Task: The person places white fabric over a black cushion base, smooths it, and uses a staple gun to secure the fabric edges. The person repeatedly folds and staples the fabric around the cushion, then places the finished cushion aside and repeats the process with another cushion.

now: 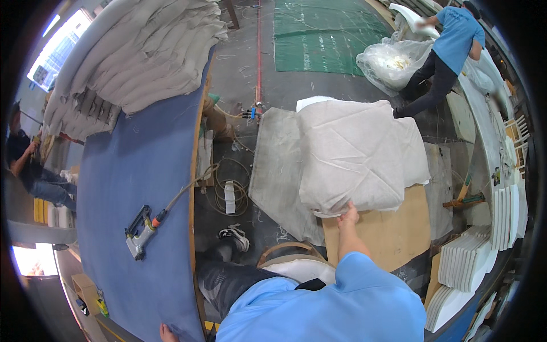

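My right hand [348, 215] is closed on the near lower edge of a pile of off-white fabric pieces [356, 151]. The pile looks soft and padded, with creases across its top, and it sits on a brown cardboard sheet [393, 228]. Some of my fingers are hidden under the fabric edge. Only part of my left hand [168, 333] shows, at the bottom of the picture; it rests on the blue-covered table [137, 182], fingers out. On that table lies a nail gun [139, 233] with an air hose attached.
Padded light-grey pieces [154, 57] are heaped on the table's far end. A coiled hose [233, 188] and a curved wooden frame [290, 248] are on the floor. Stacked white panels [464, 262] stand at right. A co-worker [450, 45] bends over a plastic bag [393, 60]; another person [34, 159] is at left.
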`<state>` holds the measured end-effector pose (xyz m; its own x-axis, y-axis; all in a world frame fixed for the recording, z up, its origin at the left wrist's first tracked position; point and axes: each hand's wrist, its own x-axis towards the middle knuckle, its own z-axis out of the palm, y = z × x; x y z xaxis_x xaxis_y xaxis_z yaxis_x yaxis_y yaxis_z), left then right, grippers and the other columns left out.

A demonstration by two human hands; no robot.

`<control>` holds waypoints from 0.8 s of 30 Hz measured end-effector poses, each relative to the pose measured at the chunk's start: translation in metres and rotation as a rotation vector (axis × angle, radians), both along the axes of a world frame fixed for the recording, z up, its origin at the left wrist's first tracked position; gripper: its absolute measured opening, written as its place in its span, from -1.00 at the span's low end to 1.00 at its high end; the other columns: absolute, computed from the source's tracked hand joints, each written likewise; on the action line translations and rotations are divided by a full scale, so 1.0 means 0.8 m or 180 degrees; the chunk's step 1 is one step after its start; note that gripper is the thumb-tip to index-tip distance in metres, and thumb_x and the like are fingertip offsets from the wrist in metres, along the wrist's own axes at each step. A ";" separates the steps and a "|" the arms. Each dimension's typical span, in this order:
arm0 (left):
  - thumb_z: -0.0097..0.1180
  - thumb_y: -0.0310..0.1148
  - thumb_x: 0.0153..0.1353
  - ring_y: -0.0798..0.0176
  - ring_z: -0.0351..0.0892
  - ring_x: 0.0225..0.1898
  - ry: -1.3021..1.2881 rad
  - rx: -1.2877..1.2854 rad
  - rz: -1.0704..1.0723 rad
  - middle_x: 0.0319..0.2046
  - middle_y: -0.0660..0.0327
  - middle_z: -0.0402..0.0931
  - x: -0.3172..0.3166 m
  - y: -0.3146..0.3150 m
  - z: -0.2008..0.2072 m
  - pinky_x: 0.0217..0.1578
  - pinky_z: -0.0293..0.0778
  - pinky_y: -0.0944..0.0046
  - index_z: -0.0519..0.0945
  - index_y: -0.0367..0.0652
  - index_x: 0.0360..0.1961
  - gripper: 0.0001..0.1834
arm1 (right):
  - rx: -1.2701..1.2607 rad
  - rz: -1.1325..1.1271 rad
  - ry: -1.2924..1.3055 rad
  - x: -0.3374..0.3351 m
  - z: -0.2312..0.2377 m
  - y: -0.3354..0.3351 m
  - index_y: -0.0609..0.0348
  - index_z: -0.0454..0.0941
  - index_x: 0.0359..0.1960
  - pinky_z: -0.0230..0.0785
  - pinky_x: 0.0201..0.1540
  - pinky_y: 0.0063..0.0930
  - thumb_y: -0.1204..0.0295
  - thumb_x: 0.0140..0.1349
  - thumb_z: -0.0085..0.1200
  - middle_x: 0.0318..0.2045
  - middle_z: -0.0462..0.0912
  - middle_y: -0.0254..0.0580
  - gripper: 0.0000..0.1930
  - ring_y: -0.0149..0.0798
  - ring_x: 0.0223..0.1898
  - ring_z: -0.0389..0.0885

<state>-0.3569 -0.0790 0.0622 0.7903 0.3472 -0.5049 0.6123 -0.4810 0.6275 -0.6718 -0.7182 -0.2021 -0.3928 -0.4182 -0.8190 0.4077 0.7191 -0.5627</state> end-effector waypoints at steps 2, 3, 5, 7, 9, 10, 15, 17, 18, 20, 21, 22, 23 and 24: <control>0.19 -0.11 0.46 -0.13 0.35 0.47 0.0042 -0.0004 0.0323 0.47 -0.04 0.35 -0.001 0.005 0.009 0.24 0.42 -0.35 0.27 -0.14 0.55 -0.26 | -0.0123 -0.0247 0.0007 -0.003 -0.002 -0.019 0.10 0.40 0.31 0.33 -0.08 0.05 0.08 0.22 0.41 0.22 0.51 -0.06 -0.29 0.00 0.11 0.51; 0.19 -0.11 0.45 -0.14 0.34 0.47 0.0113 -0.0007 0.0311 0.47 -0.02 0.35 0.010 -0.004 0.007 0.24 0.41 -0.34 0.27 -0.11 0.55 -0.26 | -0.0193 -0.0432 0.0043 -0.015 -0.006 -0.026 0.08 0.38 0.34 0.33 -0.03 0.11 0.06 0.20 0.42 0.26 0.49 -0.05 -0.25 0.01 0.14 0.50; 0.20 -0.10 0.45 -0.16 0.33 0.47 0.0251 -0.0022 0.0409 0.48 0.01 0.35 0.013 -0.006 0.006 0.26 0.40 -0.33 0.28 -0.05 0.56 -0.27 | -0.0466 -0.0486 -0.0346 -0.026 -0.013 -0.042 0.00 0.32 0.42 0.23 0.19 0.26 -0.01 0.17 0.44 0.36 0.41 -0.06 -0.15 0.09 0.24 0.45; 0.20 -0.07 0.45 -0.18 0.30 0.49 0.0279 0.0046 0.0422 0.50 0.01 0.32 0.009 -0.007 0.007 0.27 0.39 -0.34 0.27 0.00 0.57 -0.26 | -0.0454 -0.0602 -0.0437 -0.016 -0.021 -0.047 -0.01 0.32 0.44 0.18 0.27 0.29 -0.02 0.17 0.45 0.38 0.40 -0.05 -0.14 0.12 0.29 0.43; 0.21 -0.05 0.45 -0.20 0.27 0.51 0.0284 0.0105 0.0396 0.53 0.01 0.29 0.002 -0.008 0.017 0.30 0.35 -0.36 0.25 0.04 0.58 -0.24 | -0.0352 -0.0651 -0.0496 -0.004 -0.025 -0.049 0.02 0.32 0.45 0.20 0.29 0.30 -0.03 0.17 0.45 0.39 0.39 -0.04 -0.12 0.13 0.32 0.42; 0.21 -0.04 0.45 -0.21 0.24 0.53 0.0313 0.0078 0.0374 0.54 0.01 0.27 -0.005 -0.004 0.019 0.33 0.31 -0.38 0.23 0.06 0.59 -0.23 | -0.0329 -0.0650 -0.0510 0.002 -0.026 -0.054 0.04 0.32 0.45 0.21 0.30 0.31 -0.04 0.17 0.45 0.39 0.39 -0.04 -0.11 0.14 0.33 0.41; 0.06 -0.04 0.51 -0.10 0.41 0.36 0.0482 0.0402 0.0150 0.47 0.17 0.34 0.002 -0.014 0.001 0.26 0.37 -0.28 0.30 0.02 0.55 -0.34 | -0.0635 -0.0795 -0.1165 -0.023 -0.025 -0.075 -0.09 0.28 0.51 0.22 0.40 0.23 -0.19 0.18 0.38 0.51 0.27 -0.04 -0.06 0.09 0.48 0.26; 0.08 0.03 0.48 -0.18 0.39 0.37 0.0484 0.0333 0.0001 0.51 0.19 0.29 -0.002 -0.003 0.011 0.22 0.36 -0.38 0.26 0.12 0.57 -0.29 | -0.0517 -0.0912 -0.1287 -0.020 -0.024 -0.071 -0.07 0.29 0.51 0.21 0.42 0.26 -0.19 0.18 0.37 0.51 0.28 -0.05 -0.06 0.11 0.48 0.27; 0.08 0.03 0.48 -0.18 0.39 0.37 0.0463 0.0416 0.0134 0.52 0.19 0.27 -0.017 0.004 0.017 0.21 0.37 -0.37 0.26 0.11 0.57 -0.29 | -0.0450 -0.0828 -0.1278 0.000 -0.020 -0.070 -0.06 0.29 0.51 0.20 0.43 0.26 -0.18 0.19 0.37 0.51 0.28 -0.06 -0.06 0.11 0.48 0.27; 0.09 0.03 0.49 -0.20 0.38 0.37 0.0488 0.0530 0.0196 0.54 0.19 0.25 -0.015 -0.002 0.017 0.20 0.39 -0.35 0.27 0.09 0.57 -0.29 | -0.0429 -0.0814 -0.1250 0.001 -0.010 -0.074 -0.06 0.28 0.51 0.19 0.44 0.27 -0.18 0.18 0.38 0.51 0.29 -0.08 -0.06 0.12 0.48 0.27; 0.08 0.01 0.49 -0.20 0.39 0.37 0.0490 0.0538 0.0199 0.52 0.17 0.27 -0.012 -0.001 0.016 0.19 0.40 -0.33 0.28 0.08 0.56 -0.31 | -0.0423 -0.0819 -0.1259 -0.006 -0.009 -0.076 -0.06 0.28 0.51 0.18 0.45 0.27 -0.18 0.17 0.39 0.51 0.30 -0.09 -0.05 0.12 0.48 0.26; 0.08 -0.01 0.50 -0.19 0.39 0.37 0.0487 0.0548 0.0204 0.51 0.15 0.30 -0.009 0.000 0.015 0.19 0.41 -0.32 0.30 0.06 0.55 -0.33 | -0.0414 -0.0825 -0.1271 -0.012 -0.008 -0.077 -0.07 0.29 0.51 0.18 0.45 0.28 -0.17 0.15 0.40 0.51 0.30 -0.10 -0.04 0.12 0.49 0.26; 0.08 -0.04 0.51 -0.19 0.40 0.37 0.0481 0.0560 0.0208 0.49 0.12 0.32 -0.006 0.000 0.015 0.18 0.42 -0.30 0.32 0.05 0.54 -0.35 | -0.0411 -0.0836 -0.1312 -0.018 -0.008 -0.078 -0.07 0.29 0.51 0.17 0.45 0.28 -0.17 0.13 0.43 0.51 0.30 -0.11 -0.02 0.11 0.49 0.25; 0.08 -0.04 0.51 -0.20 0.40 0.36 0.0478 0.0512 0.0254 0.50 0.12 0.32 -0.008 0.003 0.013 0.17 0.43 -0.29 0.32 0.05 0.54 -0.35 | -0.0412 -0.0798 -0.1368 -0.016 -0.007 -0.081 -0.07 0.29 0.51 0.17 0.45 0.28 -0.17 0.10 0.45 0.51 0.30 -0.11 -0.01 0.11 0.49 0.25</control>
